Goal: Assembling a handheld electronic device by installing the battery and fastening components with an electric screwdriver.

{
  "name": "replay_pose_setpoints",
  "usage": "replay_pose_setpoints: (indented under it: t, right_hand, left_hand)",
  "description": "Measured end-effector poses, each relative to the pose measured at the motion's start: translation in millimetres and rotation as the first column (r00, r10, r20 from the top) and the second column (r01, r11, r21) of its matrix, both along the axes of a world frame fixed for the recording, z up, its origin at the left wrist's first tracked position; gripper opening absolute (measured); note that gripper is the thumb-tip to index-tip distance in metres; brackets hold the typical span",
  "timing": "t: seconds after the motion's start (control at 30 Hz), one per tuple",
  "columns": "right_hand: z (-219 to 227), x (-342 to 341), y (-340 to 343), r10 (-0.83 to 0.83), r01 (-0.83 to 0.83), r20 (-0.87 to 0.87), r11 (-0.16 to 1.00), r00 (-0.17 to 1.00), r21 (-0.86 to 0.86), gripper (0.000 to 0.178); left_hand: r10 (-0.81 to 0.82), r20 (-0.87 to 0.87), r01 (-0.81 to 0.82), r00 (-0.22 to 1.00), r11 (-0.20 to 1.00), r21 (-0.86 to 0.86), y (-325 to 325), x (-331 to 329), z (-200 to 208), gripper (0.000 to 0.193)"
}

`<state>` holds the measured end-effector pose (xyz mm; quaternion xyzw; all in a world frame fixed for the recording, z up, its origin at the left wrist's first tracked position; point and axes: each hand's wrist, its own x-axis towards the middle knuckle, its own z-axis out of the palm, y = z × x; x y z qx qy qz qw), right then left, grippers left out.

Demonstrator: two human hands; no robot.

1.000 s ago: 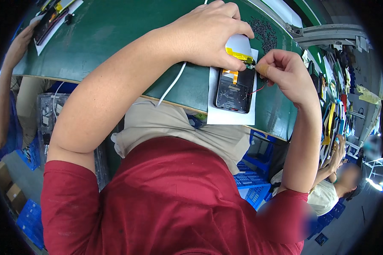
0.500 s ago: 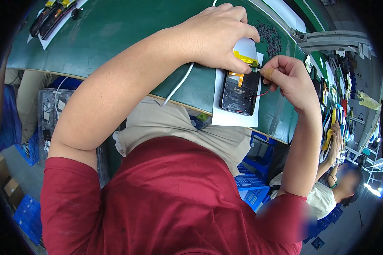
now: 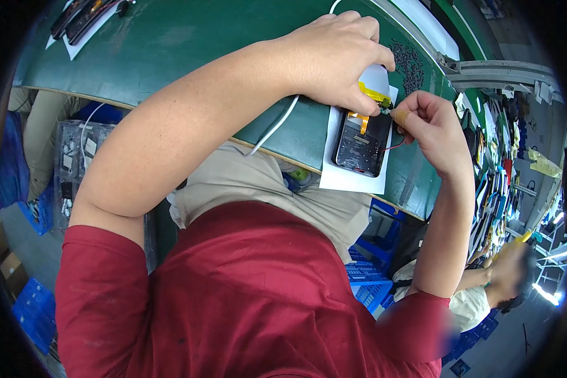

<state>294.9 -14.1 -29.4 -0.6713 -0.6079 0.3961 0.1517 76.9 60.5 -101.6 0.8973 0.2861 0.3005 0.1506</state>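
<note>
An opened black handheld device (image 3: 360, 150), like a phone housing, lies on a white sheet of paper (image 3: 349, 181) near the table's edge. An orange flex cable (image 3: 364, 125) runs over its inside, and yellow tape (image 3: 377, 94) covers part of its far end. My left hand (image 3: 337, 60) arches over that end, its thumb pressed by the tape and its fingers closed round the far side. At the device's right edge my right hand (image 3: 429, 129) pinches a tiny part that its fingertips hide. A thin red wire (image 3: 394, 147) loops from the device toward this hand.
Many small black pieces (image 3: 408, 68) lie heaped beyond my hands on the green table (image 3: 189, 50). A white cable (image 3: 274, 126) hangs over the front edge. Similar black devices (image 3: 88, 20) sit at the far left. Blue crates (image 3: 368, 283) stand below; another person (image 3: 479, 296) sits at right.
The whole view has shifted slightly, so table and device appear a little further right. Both hands keep their places at the device. The person at right has lowered an arm.
</note>
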Motion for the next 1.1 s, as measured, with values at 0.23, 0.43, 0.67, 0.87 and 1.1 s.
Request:
replay_pose_setpoints:
  t: [0.23, 0.43, 0.67, 0.87, 1.1]
  right_hand:
    - [9.2, -7.9, 3.7, -0.046, 0.047, 0.015, 0.996, 0.999, -0.073, 0.013]
    - [14.9, -7.3, 11.8, 0.005, 0.007, 0.075, 0.988, 0.997, -0.157, 0.015]
    - [13.1, -0.3, 12.2, 0.109, -0.101, 0.104, 0.992, 0.989, -0.080, 0.015]
    - [-15.5, 20.9, -32.8, -0.110, 0.170, -0.174, 0.911, 0.979, 0.377, 0.013]
    - [-53.1, 15.9, -52.0, -0.100, 0.052, 0.012, 0.617, 0.995, 0.785, 0.020]
  left_hand:
    - [0.020, 0.003, -0.020, 1.000, 0.998, 0.052, 0.9, 2.8, -3.3, 0.062]
    - [0.032, 0.007, -0.033, 0.999, 0.997, 0.066, 0.0, 3.1, -6.5, 0.061]
    - [-0.026, 0.059, 0.024, 0.998, 0.999, 0.024, 4.4, -2.3, -1.3, 0.063]
    - [-0.068, 0.362, 0.122, 0.930, 0.984, -0.130, 17.4, 2.9, 0.9, 0.041]
    - [-0.059, 0.588, 0.403, 0.807, 0.782, -0.476, 12.1, 1.2, 24.7, 0.040]
